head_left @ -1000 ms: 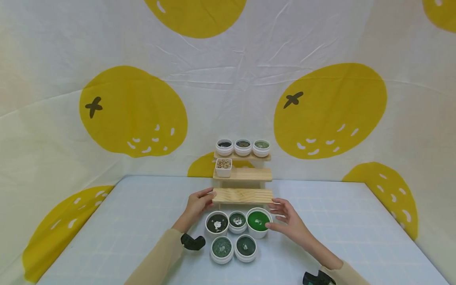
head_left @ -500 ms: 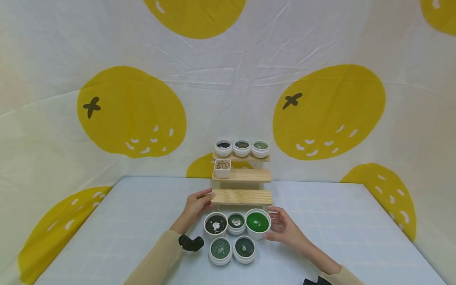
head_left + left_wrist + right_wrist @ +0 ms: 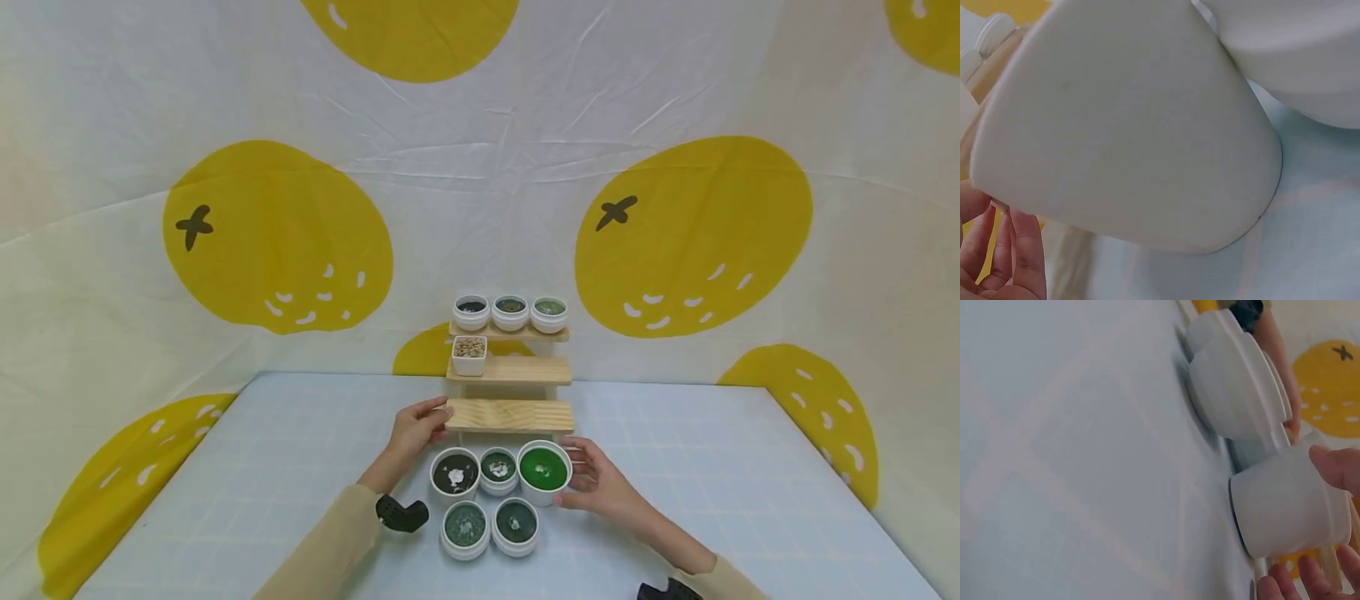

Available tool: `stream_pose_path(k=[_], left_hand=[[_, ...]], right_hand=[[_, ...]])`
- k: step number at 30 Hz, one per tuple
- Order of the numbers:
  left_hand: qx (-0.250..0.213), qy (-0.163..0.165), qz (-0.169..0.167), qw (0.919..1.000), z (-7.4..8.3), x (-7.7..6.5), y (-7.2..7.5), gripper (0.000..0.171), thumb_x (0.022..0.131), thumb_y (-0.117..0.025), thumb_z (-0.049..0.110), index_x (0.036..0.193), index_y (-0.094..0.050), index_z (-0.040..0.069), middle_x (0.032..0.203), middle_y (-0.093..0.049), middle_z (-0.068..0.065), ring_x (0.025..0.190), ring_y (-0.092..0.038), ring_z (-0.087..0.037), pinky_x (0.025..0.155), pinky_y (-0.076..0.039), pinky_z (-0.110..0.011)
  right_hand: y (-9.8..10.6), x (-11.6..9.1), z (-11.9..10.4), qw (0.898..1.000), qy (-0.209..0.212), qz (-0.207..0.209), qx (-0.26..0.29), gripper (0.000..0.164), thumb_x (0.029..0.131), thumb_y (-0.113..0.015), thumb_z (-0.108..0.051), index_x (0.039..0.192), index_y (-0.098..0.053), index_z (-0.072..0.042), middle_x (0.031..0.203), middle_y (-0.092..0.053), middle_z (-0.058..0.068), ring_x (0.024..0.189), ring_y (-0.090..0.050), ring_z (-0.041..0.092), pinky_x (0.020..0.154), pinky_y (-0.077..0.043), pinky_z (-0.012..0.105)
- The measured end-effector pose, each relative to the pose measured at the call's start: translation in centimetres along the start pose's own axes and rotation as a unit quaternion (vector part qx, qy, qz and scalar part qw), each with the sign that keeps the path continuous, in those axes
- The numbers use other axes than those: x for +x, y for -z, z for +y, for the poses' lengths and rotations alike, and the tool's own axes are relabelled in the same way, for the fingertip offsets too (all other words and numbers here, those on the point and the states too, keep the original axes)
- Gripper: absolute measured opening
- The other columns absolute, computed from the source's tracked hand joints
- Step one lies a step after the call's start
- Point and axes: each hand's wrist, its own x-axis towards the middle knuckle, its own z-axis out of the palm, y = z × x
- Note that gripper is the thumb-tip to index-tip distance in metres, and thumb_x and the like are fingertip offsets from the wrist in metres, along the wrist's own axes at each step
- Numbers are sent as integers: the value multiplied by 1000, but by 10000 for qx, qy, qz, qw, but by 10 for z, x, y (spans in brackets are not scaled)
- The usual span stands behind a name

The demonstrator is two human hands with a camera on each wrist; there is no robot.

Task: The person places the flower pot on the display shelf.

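A wooden three-tier display stand (image 3: 510, 415) stands at the table's middle. My left hand (image 3: 414, 429) pinches the left end of its lowest board, thumb over the edge and fingers below. In front of that board is a white cup of bright green liquid (image 3: 543, 498). My right hand (image 3: 600, 483) is around its right side; the right wrist view shows the thumb (image 3: 1335, 467) against the wall near the rim and the fingertips at the opposite side. Beside it stand a small bowl of dark green (image 3: 498, 467) and a white cup of blackish liquid (image 3: 454, 493).
Two white bowls with green contents, a left one (image 3: 465, 550) and a right one (image 3: 516, 546), stand nearest the person. Three small bowls (image 3: 511, 321) line the top tier. A square dish of beige pieces (image 3: 469, 365) sits on the middle tier. A lemon-print cloth (image 3: 480, 208) hangs behind.
My right hand has moved down from the right end of the lowest board to the side of the green cup. My left hand stays at the board's left end.
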Motion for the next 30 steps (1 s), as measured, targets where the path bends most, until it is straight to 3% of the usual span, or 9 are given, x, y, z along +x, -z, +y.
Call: stream_pose_path(k=[6,19,30], left_hand=[[92,35,44,9999,4,0,0,38,87,-68,12,123,-63,0,99,-68,-12,63,-58,-5,57,-54,-16],[263,87,3,9996,3,4,2,38,87,-67,13,123,-64,1,101,-68,-11,63,-58,-6,58,-54,-16],[20,59,-251,9997,-1,11,6,39,85,-69,9,123,-64,0,95,-69,-7,65,-60,-6,60,-56,-19]], right_hand=[[3,2,1,9999,84,-95,-16,81,75,-80,-6,140,-31,5,132,-46,29,114,-54,31,94,-52,26],[3,7,10,9993,210,-293,13,83,73,-81,-7,139,-33,5,127,-48,27,109,-55,22,92,-51,21],[-1,11,15,9981,396,-424,193,83,72,-82,-6,138,-33,6,130,-46,30,110,-55,5,93,-49,17]])
